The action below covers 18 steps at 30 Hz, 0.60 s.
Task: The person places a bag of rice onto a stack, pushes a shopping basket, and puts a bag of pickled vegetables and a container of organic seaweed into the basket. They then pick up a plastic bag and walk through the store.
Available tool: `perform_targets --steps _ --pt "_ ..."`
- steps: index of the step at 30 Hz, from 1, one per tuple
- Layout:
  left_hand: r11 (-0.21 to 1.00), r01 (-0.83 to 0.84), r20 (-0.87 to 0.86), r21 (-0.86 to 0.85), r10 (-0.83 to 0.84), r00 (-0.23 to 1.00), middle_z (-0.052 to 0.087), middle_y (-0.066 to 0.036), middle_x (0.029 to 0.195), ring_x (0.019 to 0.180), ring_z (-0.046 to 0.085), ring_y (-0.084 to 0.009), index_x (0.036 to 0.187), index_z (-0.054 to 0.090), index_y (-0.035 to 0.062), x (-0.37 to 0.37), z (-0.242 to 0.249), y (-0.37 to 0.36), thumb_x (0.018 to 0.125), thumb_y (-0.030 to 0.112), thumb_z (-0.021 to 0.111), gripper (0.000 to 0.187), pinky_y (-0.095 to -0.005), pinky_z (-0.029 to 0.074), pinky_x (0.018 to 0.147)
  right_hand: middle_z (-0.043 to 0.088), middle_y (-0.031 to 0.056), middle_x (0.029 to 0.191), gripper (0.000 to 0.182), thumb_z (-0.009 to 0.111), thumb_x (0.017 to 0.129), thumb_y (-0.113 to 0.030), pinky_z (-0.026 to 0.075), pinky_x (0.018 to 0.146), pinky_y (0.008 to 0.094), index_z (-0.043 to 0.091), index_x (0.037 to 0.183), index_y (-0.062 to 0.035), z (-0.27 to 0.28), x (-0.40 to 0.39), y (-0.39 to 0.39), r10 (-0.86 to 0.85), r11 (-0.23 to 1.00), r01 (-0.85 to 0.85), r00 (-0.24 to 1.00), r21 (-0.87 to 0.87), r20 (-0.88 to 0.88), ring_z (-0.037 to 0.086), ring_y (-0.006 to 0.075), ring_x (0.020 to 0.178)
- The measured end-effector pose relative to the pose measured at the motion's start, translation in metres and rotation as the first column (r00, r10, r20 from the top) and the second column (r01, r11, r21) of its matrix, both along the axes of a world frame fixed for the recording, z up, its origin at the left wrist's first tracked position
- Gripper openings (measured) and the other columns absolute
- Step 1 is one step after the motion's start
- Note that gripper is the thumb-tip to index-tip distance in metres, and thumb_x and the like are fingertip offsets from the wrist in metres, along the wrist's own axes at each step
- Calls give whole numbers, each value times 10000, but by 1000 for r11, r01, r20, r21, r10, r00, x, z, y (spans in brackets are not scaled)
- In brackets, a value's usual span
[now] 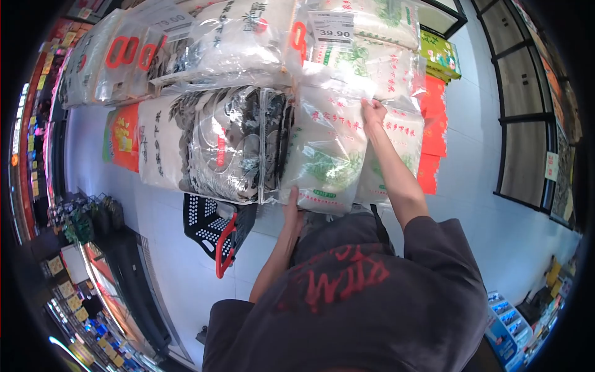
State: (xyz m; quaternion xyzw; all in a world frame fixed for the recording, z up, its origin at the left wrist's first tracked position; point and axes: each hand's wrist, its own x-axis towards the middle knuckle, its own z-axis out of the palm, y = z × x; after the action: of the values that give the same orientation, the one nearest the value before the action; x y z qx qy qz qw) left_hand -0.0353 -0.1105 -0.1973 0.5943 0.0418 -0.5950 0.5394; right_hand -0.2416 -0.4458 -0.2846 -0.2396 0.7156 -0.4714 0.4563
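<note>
A clear plastic bag of rice (327, 139) with red lettering and a green plant print stands in front of my body, at the near side of a display of stacked bags. My right hand (373, 115) pinches its upper right edge. Down at the lower left corner, my left hand (292, 209) grips the bag, thumb on the front; the other fingers are mostly hidden. A matching rice bag (395, 139) lies just right of it, partly behind my right forearm. On the left it adjoins a black-and-white patterned bag (226, 142).
More large bags (238, 43) with red handles are piled behind. A price sign (333, 32) reads 39.90. Below the display on the left, a black shopping basket (211, 226) with a red handle sits on the floor. Black-framed cabinets (527, 93) line the right side.
</note>
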Motion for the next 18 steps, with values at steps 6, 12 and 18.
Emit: perform_targets --steps 6,12,18 --pt "999 -9 34 -39 10 999 562 -101 1306 1140 594 -250 1425 413 99 -5 -5 3 907 456 685 685 -471 529 882 586 131 1187 643 757 865 -194 495 834 306 408 1378 -22 32 -18 20 279 960 -271 925 -66 259 585 182 991" --pt "999 50 81 -19 -48 996 540 -107 1335 1151 587 -252 1443 385 91 -4 -10 5 914 518 647 729 -471 516 897 440 267 1413 921 768 831 -353 326 1127 385 254 1479 51 26 5 111 319 890 -399 891 -221 -324 414 335 1343" --pt "999 34 50 -39 -32 998 559 -114 1305 1164 579 -250 1414 423 65 -17 5 -3 948 486 615 657 -471 493 937 401 291 1459 911 760 824 -371 301 1149 396 299 1461 88 28 4 119 263 950 -283 953 -131 -151 381 358 1382"
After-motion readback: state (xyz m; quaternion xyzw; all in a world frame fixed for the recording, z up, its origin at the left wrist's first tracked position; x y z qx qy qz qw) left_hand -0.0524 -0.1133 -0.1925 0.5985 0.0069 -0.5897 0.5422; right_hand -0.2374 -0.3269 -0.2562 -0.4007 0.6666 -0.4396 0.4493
